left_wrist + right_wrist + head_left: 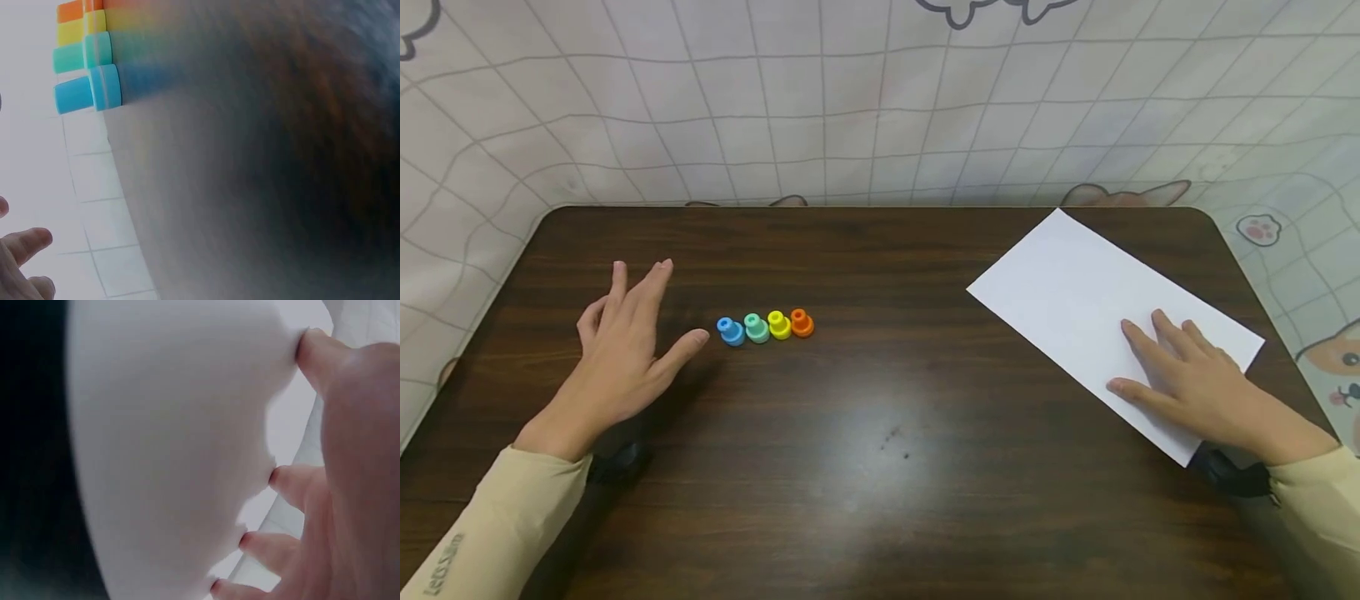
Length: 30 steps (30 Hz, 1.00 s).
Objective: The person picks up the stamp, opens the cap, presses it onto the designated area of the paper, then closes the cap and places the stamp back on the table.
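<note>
A white sheet of paper [1067, 283] lies askew at the right side of the dark wooden table. My right hand [1195, 387] rests on its near right part with spread fingers, and in the right wrist view the fingertips [281, 477] touch the paper [169, 444]. On the left, my left hand [625, 350] hovers over the table with fingers apart, holding nothing. Just right of its thumb stands a row of small stepped plastic pegs: blue [731, 332], mint green [757, 328], yellow [780, 325] and orange [802, 323]. The left wrist view shows the blue peg [87, 89] nearest.
The brown table [880, 517] has rounded far corners and a glossy patch in the middle with a few dark specks. Behind it hangs a white grid-patterned cloth [850, 108] with cartoon animals, which also borders the table's sides.
</note>
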Motion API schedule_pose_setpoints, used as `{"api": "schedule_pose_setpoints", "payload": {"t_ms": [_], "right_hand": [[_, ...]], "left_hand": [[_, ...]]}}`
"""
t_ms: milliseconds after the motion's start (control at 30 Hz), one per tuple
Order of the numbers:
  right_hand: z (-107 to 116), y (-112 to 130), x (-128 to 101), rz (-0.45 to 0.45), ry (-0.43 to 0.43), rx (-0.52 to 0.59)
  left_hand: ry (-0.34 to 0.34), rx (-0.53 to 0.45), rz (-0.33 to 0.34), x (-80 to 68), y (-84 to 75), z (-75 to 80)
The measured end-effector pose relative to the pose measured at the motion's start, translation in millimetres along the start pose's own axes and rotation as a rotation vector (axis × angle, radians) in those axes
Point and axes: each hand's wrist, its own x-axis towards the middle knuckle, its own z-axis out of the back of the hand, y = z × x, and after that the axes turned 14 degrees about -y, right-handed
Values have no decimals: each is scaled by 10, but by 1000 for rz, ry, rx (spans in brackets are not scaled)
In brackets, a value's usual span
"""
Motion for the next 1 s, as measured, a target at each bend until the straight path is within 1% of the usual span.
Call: {"api": "schedule_pose_setpoints", "payload": {"t_ms": [400, 633, 867, 1000], "right_hand": [[1, 143, -5, 60, 37, -19], [19, 214, 33, 83, 78, -13], [19, 285, 63, 134, 78, 3], [28, 350, 77, 161, 79, 20]], "left_hand": [[25, -3, 7, -35, 45, -5], [86, -6, 50, -25, 59, -19], [96, -77, 71, -17, 22, -38], [118, -129, 79, -19, 3, -38]]}}
